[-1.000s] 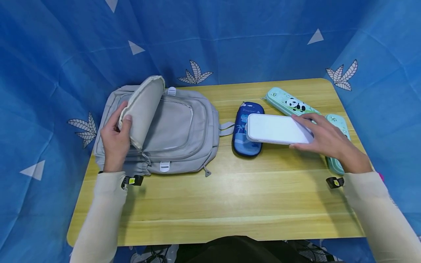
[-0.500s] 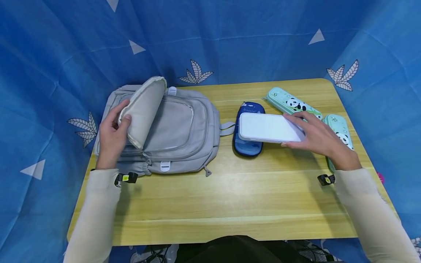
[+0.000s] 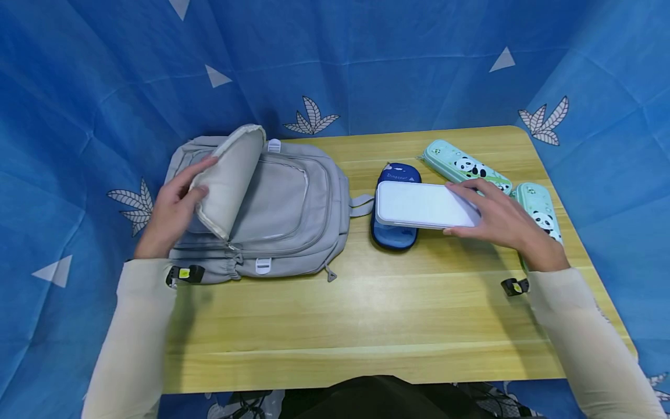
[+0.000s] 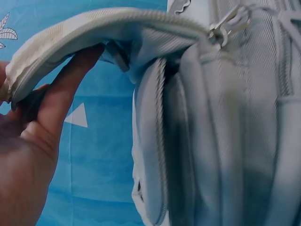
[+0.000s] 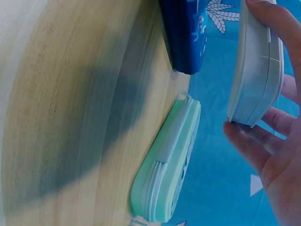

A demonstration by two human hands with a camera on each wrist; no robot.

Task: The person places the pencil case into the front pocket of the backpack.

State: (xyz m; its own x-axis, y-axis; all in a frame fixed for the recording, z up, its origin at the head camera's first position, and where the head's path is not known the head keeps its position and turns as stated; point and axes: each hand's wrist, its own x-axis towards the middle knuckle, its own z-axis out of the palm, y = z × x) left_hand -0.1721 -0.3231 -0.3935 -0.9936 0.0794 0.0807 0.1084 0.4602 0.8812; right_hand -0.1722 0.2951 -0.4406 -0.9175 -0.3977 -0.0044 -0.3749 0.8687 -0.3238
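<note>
A grey backpack (image 3: 277, 201) lies on the table, its front pocket unzipped. My left hand (image 3: 175, 206) holds the pocket's pale-lined flap (image 3: 232, 183) folded back, with fingers on one side and thumb on the other. In the left wrist view, the zipper pull (image 4: 228, 28) hangs at the flap's corner. My right hand (image 3: 494, 220) grips the right end of a white oblong case (image 3: 421, 205) by its edges. The right wrist view shows the case raised off the table. From the head, it overlaps a dark blue dinosaur pencil case (image 3: 395, 237).
Two mint-green panda pencil cases, one angled at the back (image 3: 460, 163) and one near the right edge (image 3: 539, 206), lie behind and beside my right hand. The wooden table (image 3: 335, 331) is backed by a blue patterned cloth (image 3: 377, 75). Cables show below its front edge.
My right hand has carried the white case a little to the left, farther over the blue pencil case. My left wrist has shifted left while its fingers stay on the flap.
</note>
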